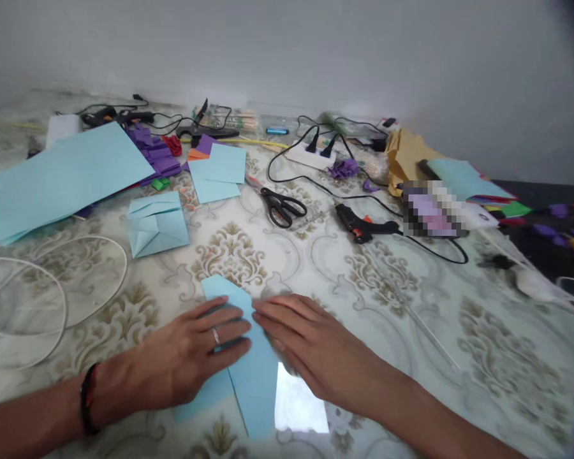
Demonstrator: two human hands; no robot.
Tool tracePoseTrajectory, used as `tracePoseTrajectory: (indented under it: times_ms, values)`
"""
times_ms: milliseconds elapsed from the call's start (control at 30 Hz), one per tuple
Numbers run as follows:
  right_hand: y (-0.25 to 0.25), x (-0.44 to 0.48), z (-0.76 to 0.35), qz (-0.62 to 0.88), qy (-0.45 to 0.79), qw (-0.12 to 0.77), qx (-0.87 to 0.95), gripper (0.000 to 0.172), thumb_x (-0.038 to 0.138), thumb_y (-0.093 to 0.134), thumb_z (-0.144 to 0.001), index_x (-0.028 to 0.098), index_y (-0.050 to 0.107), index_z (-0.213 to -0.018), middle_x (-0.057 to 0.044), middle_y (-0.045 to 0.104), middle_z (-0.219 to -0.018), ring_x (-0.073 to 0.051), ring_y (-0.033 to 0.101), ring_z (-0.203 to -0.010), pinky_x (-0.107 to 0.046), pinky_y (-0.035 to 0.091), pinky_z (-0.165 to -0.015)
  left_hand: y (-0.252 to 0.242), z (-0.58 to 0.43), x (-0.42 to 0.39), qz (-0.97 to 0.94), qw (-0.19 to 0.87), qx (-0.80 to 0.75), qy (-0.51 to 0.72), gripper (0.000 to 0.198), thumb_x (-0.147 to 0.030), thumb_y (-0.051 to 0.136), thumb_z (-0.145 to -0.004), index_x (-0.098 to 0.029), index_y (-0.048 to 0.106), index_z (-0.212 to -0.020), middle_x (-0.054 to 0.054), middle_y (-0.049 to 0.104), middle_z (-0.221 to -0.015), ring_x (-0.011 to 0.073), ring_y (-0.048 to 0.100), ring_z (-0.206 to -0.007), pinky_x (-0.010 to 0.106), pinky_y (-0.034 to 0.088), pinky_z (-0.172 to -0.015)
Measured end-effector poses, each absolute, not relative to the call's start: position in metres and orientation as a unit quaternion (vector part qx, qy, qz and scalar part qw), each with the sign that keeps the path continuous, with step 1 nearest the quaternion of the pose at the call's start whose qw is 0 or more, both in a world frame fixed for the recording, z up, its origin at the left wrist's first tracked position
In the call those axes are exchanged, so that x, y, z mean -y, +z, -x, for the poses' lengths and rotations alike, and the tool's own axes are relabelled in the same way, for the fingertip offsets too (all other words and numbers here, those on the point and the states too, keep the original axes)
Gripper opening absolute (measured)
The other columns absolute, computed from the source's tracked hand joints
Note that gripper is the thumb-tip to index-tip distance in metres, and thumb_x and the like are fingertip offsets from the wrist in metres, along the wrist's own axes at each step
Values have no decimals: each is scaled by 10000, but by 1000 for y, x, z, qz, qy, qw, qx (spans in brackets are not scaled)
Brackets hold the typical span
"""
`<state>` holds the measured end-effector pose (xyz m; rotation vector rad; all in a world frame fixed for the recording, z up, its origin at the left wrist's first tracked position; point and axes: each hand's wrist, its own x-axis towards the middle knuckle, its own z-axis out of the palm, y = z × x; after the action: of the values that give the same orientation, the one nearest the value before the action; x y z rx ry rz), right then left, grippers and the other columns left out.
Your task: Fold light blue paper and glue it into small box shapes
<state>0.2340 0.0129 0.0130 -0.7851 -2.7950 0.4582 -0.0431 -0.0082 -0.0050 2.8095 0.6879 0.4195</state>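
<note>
A light blue sheet of paper, folded over on itself, lies on the patterned tabletop in front of me. Across its left part rests my left hand, fingers stretched out and a ring on one of them. My right hand lies along the paper's right edge, its fingers straight and close together, fingertips touching the fold. Neither hand grips anything. Beyond them sits a folded light blue paper piece with creases, and to its right are light blue paper squares.
Black-handled scissors and a black glue gun with its cord lie beyond my hands. Large blue sheets and a white wire loop are at left. A white power strip and purple crepe paper lie farther back.
</note>
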Motion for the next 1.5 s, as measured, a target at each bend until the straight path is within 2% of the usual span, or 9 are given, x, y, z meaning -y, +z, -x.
tracePoseTrajectory:
  times_ms: [200,300,433,533,733,933,1100,1267,1500]
  values:
    - [9,-14,-223,310,104,68,943,373,144,468,-1034,72,617,-1369,-158,687,-1248,-298,599,-1055,-488,562,-910,-13,49,9,-950,99,-270,120,617,-33,522,-876,-149,550,-1481,157,527,-1588,300,444,-1514,521,402,-1245]
    - [6,-19,-220,324,71,35,943,404,144,527,-1003,86,591,-1398,-135,687,-1115,-289,604,-945,-472,543,-819,-10,48,8,-950,110,-275,101,590,-78,538,-890,-178,563,-1470,130,518,-1601,303,437,-1514,533,369,-1261]
    - [1,-21,-220,303,25,18,952,591,61,592,-884,71,518,-1470,-112,693,-1066,-282,622,-903,-442,495,-772,-7,47,6,-943,126,-298,76,544,-169,590,-918,-265,587,-1454,39,540,-1588,405,335,-1545,661,310,-1247]
    - [-1,-21,-219,296,1,20,955,631,28,568,-833,53,503,-1461,-96,714,-1042,-270,636,-882,-434,466,-778,-7,47,6,-941,129,-304,78,506,-202,621,-923,-273,611,-1425,25,558,-1568,441,258,-1564,676,295,-1242]
    - [-2,-21,-215,290,-23,23,957,644,28,559,-827,16,465,-1464,-84,721,-982,-255,646,-819,-423,447,-756,-7,47,8,-941,121,-306,82,466,-261,639,-944,-272,618,-1410,28,590,-1527,443,274,-1554,668,288,-1242]
    - [-1,-28,-212,305,-9,-2,952,660,22,580,-838,106,460,-1481,-43,708,-955,-237,658,-801,-397,450,-723,-7,47,7,-940,113,-309,85,451,-283,623,-966,-283,609,-1416,10,616,-1493,414,282,-1556,621,256,-1257]
    - [1,-34,-208,305,9,-29,952,762,1,561,-794,132,421,-1532,-63,693,-997,-247,673,-850,-390,492,-723,-6,47,6,-942,111,-308,70,451,-309,604,-984,-296,582,-1434,-5,618,-1499,347,415,-1479,583,184,-1280]
    - [7,-42,-198,319,29,-74,944,751,1,536,-858,195,407,-1571,-61,700,-1016,-237,691,-837,-367,508,-692,-7,47,8,-945,99,-306,63,460,-342,616,-982,-289,572,-1438,3,620,-1490,348,368,-1502,578,128,-1285]
    - [15,-53,-174,325,29,-88,941,678,74,577,-914,222,428,-1559,-60,727,-1035,-244,706,-845,-349,486,-639,-8,48,8,-945,98,-303,70,491,-314,667,-936,-277,590,-1419,3,629,-1470,357,373,-1488,589,194,-1273]
